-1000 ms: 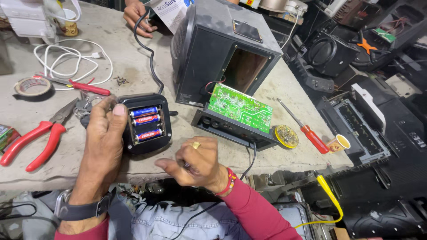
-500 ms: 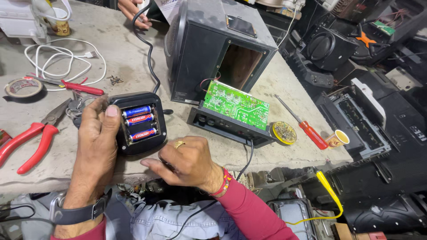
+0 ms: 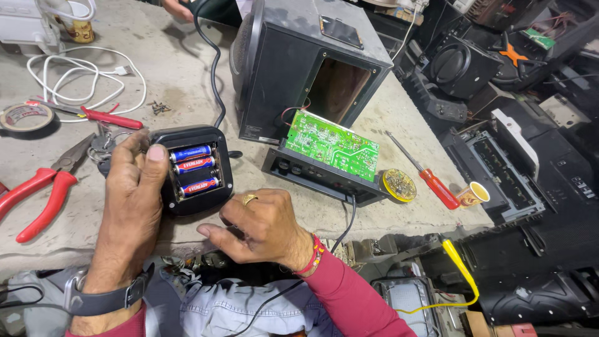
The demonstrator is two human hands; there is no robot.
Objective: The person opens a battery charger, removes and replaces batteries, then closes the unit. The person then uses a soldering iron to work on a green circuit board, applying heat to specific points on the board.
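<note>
Centre left of the frame: small black device [image 3: 190,168] on the grey bench [image 3: 187,75], back cover off, battery bay exposed. Three cylindrical batteries [image 3: 191,169] seated side by side in the bay, two blue, one red; no slot visibly vacant. No cover for the bay in sight, so apparently loaded but not closed up. Left hand [image 3: 134,193] wrapped around the device's left edge, thumb pressing on its upper rim, gripping it steady. Right hand [image 3: 262,224] just below and right of the device, fingers curled loosely, knuckles up, ring showing; whether anything sits in the closed fingers, hard to tell.

Upper centre: black speaker box [image 3: 299,68] with a rectangular opening in its rear wall, hollow and dark inside, red and black wires trailing out. Removed rear panel with green circuit board [image 3: 331,145] lying flat in front of the opening, still tethered by those wires. Right of the board: round tin [image 3: 399,185], red-handled screwdriver [image 3: 424,175], small paper cup [image 3: 474,193]. Far left: red-handled pliers [image 3: 43,187], roll of tape [image 3: 25,115], coiled white cable [image 3: 81,81].
</note>
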